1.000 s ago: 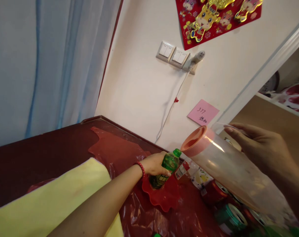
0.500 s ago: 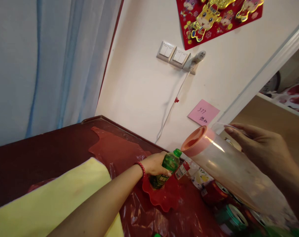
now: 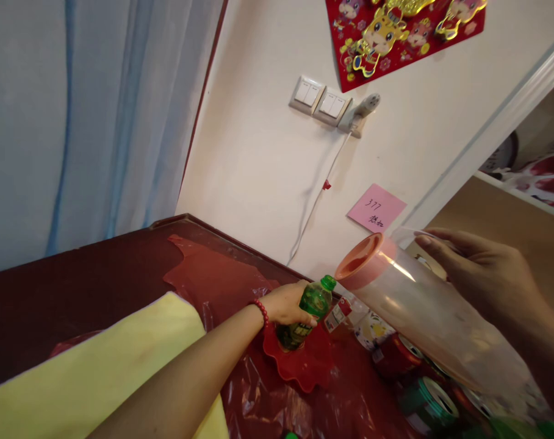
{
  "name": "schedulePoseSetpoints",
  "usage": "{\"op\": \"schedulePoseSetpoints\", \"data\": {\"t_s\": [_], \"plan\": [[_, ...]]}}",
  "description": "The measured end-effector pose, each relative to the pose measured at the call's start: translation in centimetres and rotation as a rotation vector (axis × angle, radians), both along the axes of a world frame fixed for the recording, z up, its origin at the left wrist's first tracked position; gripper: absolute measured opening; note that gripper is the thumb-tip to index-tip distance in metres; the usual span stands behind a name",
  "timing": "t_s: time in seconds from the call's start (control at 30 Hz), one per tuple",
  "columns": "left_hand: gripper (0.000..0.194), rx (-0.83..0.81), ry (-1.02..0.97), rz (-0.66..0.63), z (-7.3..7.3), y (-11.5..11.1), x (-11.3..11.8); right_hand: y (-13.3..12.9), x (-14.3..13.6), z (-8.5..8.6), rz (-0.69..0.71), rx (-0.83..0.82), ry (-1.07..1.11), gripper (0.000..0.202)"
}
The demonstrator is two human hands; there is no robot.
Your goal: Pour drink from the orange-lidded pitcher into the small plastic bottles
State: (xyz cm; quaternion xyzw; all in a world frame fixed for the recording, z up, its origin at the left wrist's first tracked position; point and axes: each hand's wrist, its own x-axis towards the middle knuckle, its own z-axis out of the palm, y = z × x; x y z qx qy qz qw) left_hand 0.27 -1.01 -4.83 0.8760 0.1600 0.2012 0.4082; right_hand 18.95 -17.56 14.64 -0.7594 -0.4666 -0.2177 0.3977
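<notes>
My left hand (image 3: 288,305), with a red bead bracelet at the wrist, is wrapped round a green plastic bottle (image 3: 316,300). The bottle has no cap, leans a little to the right and stands on a wavy-edged red dish (image 3: 304,369). My right hand (image 3: 469,256) grips the handle of a clear pitcher (image 3: 437,317) with a pink rim. The pitcher is tipped on its side, its rim close beside the bottle's mouth. No stream of liquid can be made out between them.
A yellow cloth (image 3: 121,353) lies on the dark red table (image 3: 66,286) at the left. Several cans, among them a green one (image 3: 428,405), stand below the pitcher. Behind are the wall with switches (image 3: 320,100), a pink note (image 3: 376,207) and a curtain (image 3: 98,116).
</notes>
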Motion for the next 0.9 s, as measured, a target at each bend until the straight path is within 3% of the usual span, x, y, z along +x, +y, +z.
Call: {"op": "schedulePoseSetpoints", "data": {"t_s": [0.9], "plan": [[0.065,-0.016,-0.027,-0.015,-0.32,0.30,0.12,-0.10,-0.23,0.06,-0.005,-0.019,0.003,0.060]]}}
